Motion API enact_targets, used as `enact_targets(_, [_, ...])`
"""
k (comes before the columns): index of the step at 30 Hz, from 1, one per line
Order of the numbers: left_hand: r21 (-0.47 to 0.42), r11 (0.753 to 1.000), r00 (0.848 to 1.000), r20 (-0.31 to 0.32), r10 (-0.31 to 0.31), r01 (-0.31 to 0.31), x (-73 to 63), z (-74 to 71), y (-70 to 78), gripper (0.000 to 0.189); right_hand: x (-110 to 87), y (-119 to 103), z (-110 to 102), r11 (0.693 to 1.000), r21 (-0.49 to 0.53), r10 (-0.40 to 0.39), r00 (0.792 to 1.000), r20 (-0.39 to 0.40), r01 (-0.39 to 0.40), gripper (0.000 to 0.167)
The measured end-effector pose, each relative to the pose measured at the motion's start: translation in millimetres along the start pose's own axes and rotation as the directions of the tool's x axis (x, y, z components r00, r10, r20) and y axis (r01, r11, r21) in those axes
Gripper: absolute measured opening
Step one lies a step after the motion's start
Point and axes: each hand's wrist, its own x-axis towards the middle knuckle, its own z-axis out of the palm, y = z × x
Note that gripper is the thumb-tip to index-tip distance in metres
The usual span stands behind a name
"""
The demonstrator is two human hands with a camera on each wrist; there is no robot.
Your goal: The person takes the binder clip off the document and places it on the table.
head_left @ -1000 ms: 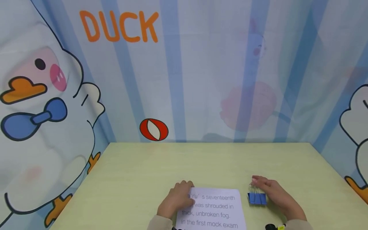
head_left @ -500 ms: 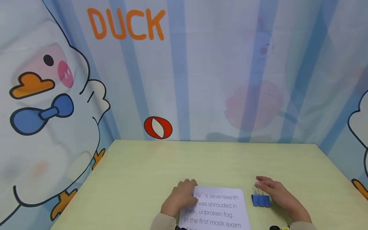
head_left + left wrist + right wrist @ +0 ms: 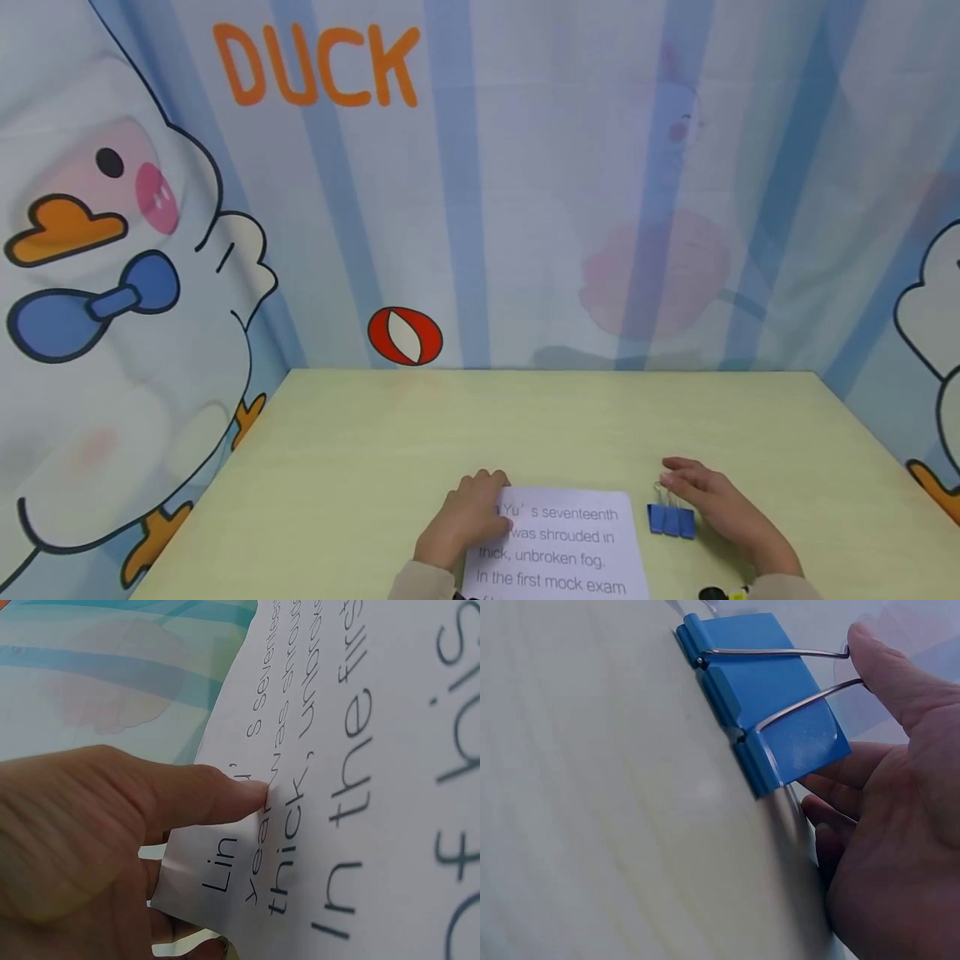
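My left hand (image 3: 467,521) pinches the upper left corner of a white printed sheet of paper (image 3: 558,542). In the left wrist view the thumb (image 3: 217,796) lies on the printed side and the other fingers are behind the sheet. To the right of the paper, my right hand (image 3: 723,508) holds a blue binder clip (image 3: 671,521) by its wire handles. The right wrist view shows the thumb (image 3: 885,671) against the ends of the silver handles, with the fingers behind the clip (image 3: 780,697). The clip's jaw edge faces away from the palm; whether it touches the table cannot be told.
The pale yellow table (image 3: 525,425) extends behind both hands. A black and yellow item (image 3: 720,593) shows at the bottom edge by the right wrist. A cloth backdrop (image 3: 525,208) with duck prints stands along the back and sides.
The head view shifts slightly. Both hands keep the same holds, on the sheet and on the binder clip, with no clear movement.
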Motion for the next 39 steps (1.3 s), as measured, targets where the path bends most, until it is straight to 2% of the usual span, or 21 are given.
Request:
enact_targets(11, [-0.017,1.0,1.0,0.008,0.019,-0.019,1.2,1.3,-4.6,0.036,-1.4,-1.0,1.8,1.0,0.004,-0.001,1.0,-0.015,0.002,0.048])
enact_targets(20, [-0.037,0.999,1.0,0.006,0.011,-0.011,0.1,1.1,-4.0,0.039,-0.7,0.4,2.0,1.0,-0.025,-0.011,1.0,-0.016,0.01,0.049])
enact_targets(39, [-0.006,1.0,1.0,-0.026,0.009,-0.009,1.3,3.1,-3.2,0.043,-0.7,-7.9,3.5,1.0,-0.013,0.021,0.999,-0.041,-0.022,0.058])
